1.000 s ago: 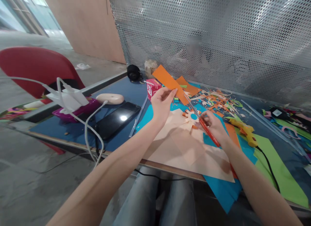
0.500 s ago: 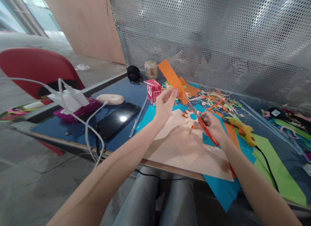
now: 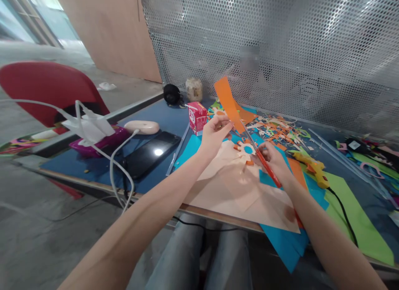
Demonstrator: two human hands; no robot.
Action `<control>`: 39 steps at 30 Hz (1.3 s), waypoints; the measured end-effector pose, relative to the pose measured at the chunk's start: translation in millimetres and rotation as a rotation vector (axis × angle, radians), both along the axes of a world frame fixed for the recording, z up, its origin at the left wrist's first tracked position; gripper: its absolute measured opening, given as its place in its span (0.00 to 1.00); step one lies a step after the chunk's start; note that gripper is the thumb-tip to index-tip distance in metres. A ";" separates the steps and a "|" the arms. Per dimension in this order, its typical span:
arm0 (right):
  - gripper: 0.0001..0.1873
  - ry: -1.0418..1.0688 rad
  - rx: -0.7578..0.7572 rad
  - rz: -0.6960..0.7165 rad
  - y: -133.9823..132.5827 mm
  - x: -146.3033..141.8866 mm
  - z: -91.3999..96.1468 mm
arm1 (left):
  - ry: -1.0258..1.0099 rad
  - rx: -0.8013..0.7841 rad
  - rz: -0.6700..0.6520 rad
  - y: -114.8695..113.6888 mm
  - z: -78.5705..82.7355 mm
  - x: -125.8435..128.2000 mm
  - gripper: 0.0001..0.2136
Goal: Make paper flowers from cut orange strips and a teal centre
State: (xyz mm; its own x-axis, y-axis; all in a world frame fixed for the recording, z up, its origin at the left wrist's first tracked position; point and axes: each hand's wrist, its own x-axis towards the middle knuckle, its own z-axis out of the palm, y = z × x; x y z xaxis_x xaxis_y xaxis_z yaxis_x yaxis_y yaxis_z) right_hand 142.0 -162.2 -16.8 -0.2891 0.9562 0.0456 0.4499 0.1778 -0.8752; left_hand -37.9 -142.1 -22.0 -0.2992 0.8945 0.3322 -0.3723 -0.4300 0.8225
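Note:
My left hand [image 3: 215, 134] pinches an orange paper strip [image 3: 228, 99] that rises at a tilt above the table. In my right hand [image 3: 270, 159] are scissors [image 3: 264, 165] with red handles, their blades meeting the lower end of the strip. Whether the blades are apart there is too small to tell. Below the hands, a cream paper ring [image 3: 248, 149] with small orange pieces around it lies on cream paper sheets [image 3: 224, 186]. Blue paper [image 3: 288, 244] sticks out under the sheets and hangs over the front edge.
Paper scraps [image 3: 280, 130] are heaped at the back. A yellow glue gun [image 3: 313, 169] lies on the right near green paper [image 3: 358, 215]. To the left are a pink carton [image 3: 197, 118], a phone [image 3: 152, 154] and a purple power strip [image 3: 93, 146] with white cables.
The orange strip has swung more upright and shifted right. My left hand has moved slightly right and down with it; the scissors have hardly moved.

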 end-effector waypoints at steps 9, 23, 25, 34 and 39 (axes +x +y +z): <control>0.26 0.017 -0.020 0.017 0.6 1.0 -2.0 | -0.031 -0.016 0.027 -0.5 -0.3 -1.3 0.08; 0.24 0.004 0.027 0.025 0.3 2.9 -2.2 | -0.126 -0.078 -0.046 -2.0 2.7 -1.3 0.10; 0.23 0.007 0.037 0.033 1.5 3.7 -3.7 | -0.126 -0.092 -0.046 -1.8 2.5 -1.5 0.10; 0.23 0.020 0.023 0.024 2.6 3.5 -4.6 | -0.060 -0.187 -0.129 -4.9 2.9 0.5 0.12; 0.23 0.018 0.051 0.011 4.8 4.2 -7.4 | -0.009 -0.241 -0.197 -7.7 4.5 3.2 0.12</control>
